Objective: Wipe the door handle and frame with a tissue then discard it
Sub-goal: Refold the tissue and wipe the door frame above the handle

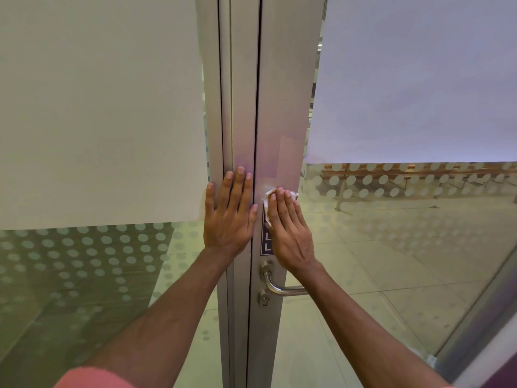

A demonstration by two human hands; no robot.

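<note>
A silver metal door frame [279, 107] runs up the middle of the view between two glass panels. My right hand [291, 233] presses a crumpled white tissue [267, 201] flat against the frame, just above a dark blue sign [265, 242]. My left hand [229, 217] lies flat with fingers spread on the neighbouring frame post, holding nothing. Below my right wrist sits the steel lever door handle [275, 287], with a keyhole cylinder [264, 299] under it.
Frosted film covers the upper glass on the left [98, 107] and right [419, 79]; dotted clear glass lies below. Through the right pane I see a tiled floor [391, 261] and wooden benches [405, 175]. A second metal frame [475, 331] slants at lower right.
</note>
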